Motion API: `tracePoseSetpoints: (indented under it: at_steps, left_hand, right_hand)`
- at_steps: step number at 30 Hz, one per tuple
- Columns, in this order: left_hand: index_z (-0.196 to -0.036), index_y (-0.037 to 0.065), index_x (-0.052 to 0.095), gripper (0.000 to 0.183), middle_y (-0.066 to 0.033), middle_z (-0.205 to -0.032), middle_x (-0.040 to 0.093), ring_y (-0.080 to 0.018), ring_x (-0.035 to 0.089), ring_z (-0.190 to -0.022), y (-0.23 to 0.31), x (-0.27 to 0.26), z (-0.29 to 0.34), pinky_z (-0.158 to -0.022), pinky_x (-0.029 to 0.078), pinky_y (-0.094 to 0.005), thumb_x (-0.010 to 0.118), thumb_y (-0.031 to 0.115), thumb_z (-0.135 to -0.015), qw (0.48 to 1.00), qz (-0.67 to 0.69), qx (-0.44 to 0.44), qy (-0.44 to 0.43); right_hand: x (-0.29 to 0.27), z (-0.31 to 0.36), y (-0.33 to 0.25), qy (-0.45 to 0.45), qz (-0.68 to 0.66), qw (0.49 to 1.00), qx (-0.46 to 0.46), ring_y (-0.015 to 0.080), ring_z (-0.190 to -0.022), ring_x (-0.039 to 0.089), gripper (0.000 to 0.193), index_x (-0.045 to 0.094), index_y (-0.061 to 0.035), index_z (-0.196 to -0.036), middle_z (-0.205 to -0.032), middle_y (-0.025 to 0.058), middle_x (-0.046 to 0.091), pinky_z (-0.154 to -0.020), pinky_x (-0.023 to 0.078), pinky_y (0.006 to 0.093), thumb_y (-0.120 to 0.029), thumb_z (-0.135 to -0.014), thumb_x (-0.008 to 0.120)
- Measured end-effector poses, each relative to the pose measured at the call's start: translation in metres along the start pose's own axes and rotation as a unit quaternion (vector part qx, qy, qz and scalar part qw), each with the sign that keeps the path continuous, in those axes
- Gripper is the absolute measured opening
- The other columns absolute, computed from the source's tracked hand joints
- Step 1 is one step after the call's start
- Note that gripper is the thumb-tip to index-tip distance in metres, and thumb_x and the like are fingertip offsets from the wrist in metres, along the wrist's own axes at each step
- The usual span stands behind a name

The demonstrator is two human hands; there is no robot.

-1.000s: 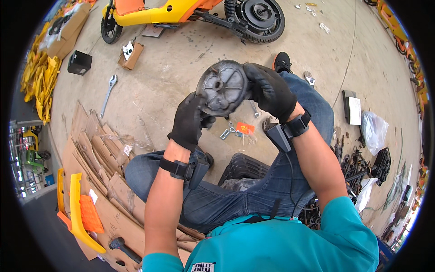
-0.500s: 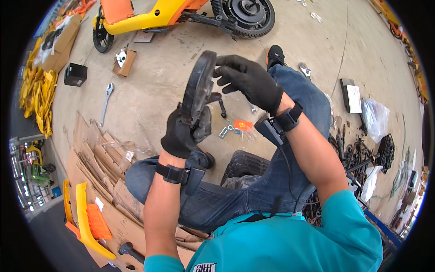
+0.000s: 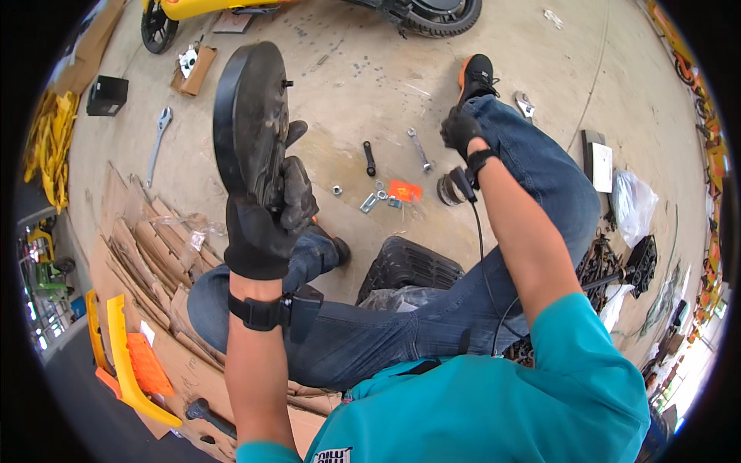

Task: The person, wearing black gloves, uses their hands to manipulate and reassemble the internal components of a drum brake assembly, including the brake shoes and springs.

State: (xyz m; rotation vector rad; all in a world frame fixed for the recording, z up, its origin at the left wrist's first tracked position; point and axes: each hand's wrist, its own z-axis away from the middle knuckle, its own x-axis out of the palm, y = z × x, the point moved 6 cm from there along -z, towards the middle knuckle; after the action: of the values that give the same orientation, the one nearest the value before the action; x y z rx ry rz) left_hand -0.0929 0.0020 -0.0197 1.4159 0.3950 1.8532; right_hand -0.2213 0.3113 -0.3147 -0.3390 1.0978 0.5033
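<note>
My left hand (image 3: 262, 224), in a black glove, is wrapped round the lower part of a thick black disc-shaped part (image 3: 262, 116). This disc is raised on edge, with a short stud on its right side. My right hand (image 3: 461, 131), gloved too, is low beside my right shin, apart from the disc; its fingers point down and are partly hidden. Between the hands, on the floor, lie a black crank arm (image 3: 369, 158), a wrench (image 3: 421, 150), several nuts (image 3: 381, 194) and an orange packet (image 3: 405, 190). A metal ring-like piece (image 3: 448, 190) is below my right wrist.
A yellow scooter (image 3: 204, 8) lies across the far side. An adjustable wrench (image 3: 160, 147) and a small open box (image 3: 194, 71) are on the left floor. Flattened cardboard (image 3: 147, 278) is by my left knee, and a black crate (image 3: 405, 266) stands between my legs.
My right hand has left the disc and moved down and right, toward my shin. With the disc, my left hand has moved left, showing more of the disc's face.
</note>
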Motion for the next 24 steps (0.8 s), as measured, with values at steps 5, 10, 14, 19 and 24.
tracePoseSetpoints:
  at_steps: [5,10,14,19,24]
  left_hand:
    - [-0.150,-0.004,0.032,0.067,-0.0033,-0.079,0.055,-0.0084,0.042,-0.047,-0.004,-0.016,-0.002,-0.040,0.035,-0.0209,0.050,0.041,-0.104,0.992,0.079,-0.009,0.093]
    - [-0.151,-0.003,0.033,0.071,-0.0083,-0.085,0.061,-0.0115,0.046,-0.048,-0.024,-0.026,0.004,-0.041,0.037,-0.0222,0.051,0.046,-0.102,0.969,0.174,-0.115,0.134]
    - [-0.142,-0.007,0.040,0.073,-0.0094,-0.080,0.055,-0.0172,0.050,-0.053,-0.031,-0.028,0.003,-0.048,0.044,-0.0283,0.052,0.050,-0.099,0.952,0.240,-0.151,0.114]
    - [-0.148,-0.010,0.034,0.075,-0.0078,-0.076,0.056,-0.0142,0.046,-0.044,-0.034,-0.025,0.000,-0.042,0.040,-0.0278,0.050,0.046,-0.101,0.971,0.184,-0.137,0.061]
    - [-0.147,-0.010,0.035,0.068,-0.0066,-0.076,0.055,-0.0129,0.044,-0.043,-0.031,-0.025,-0.002,-0.041,0.038,-0.0272,0.048,0.040,-0.104,0.977,0.157,-0.125,0.068]
  right_hand:
    - [0.079,-0.006,-0.039,0.003,-0.294,0.923,0.248,0.0343,-0.099,0.070,0.029,0.076,-0.0072,-0.097,-0.105,0.0174,0.073,-0.088,0.056,0.0443,-0.031,-0.089,0.061]
    - [0.048,-0.021,-0.122,-0.005,-0.412,0.872,0.263,0.0399,-0.106,0.066,0.049,0.063,-0.0122,-0.124,-0.111,0.0219,0.070,-0.092,0.052,0.0476,-0.044,-0.088,0.068]
    - [0.028,-0.031,-0.172,-0.065,-0.387,0.897,0.202,0.0408,-0.113,0.062,0.062,0.048,-0.0314,-0.146,-0.127,0.0221,0.057,-0.093,0.052,0.0505,-0.046,-0.089,0.069]
    - [0.048,-0.036,-0.186,-0.094,-0.310,0.934,0.148,0.0391,-0.111,0.062,0.059,0.052,-0.0266,-0.143,-0.124,0.0197,0.055,-0.091,0.053,0.0503,-0.033,-0.086,0.070]
    - [0.088,-0.035,-0.161,-0.092,-0.327,0.908,0.245,0.0394,-0.105,0.068,0.062,0.045,-0.0158,-0.148,-0.120,0.0224,0.062,-0.089,0.055,0.0503,-0.019,-0.089,0.063]
